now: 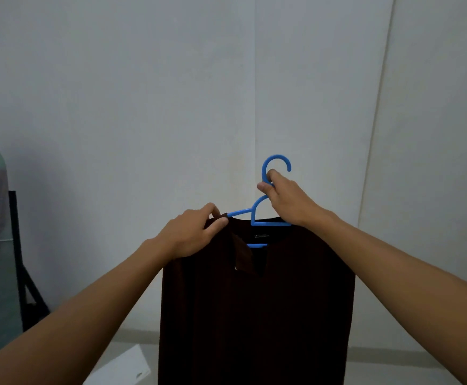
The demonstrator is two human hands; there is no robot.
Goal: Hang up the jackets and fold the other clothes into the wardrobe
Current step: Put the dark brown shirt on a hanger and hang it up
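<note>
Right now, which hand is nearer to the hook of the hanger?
Right. The right hand grips the blue hanger just below its hook; the left hand pinches the garment at the hanger's left arm.

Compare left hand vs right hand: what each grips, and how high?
The left hand pinches the dark garment at its shoulder, over the hanger's arm; the right hand grips the blue hanger at the neck under its hook. The left hand sits lower, the right hand higher. Both have curled fingers and together hold the garment up.
</note>
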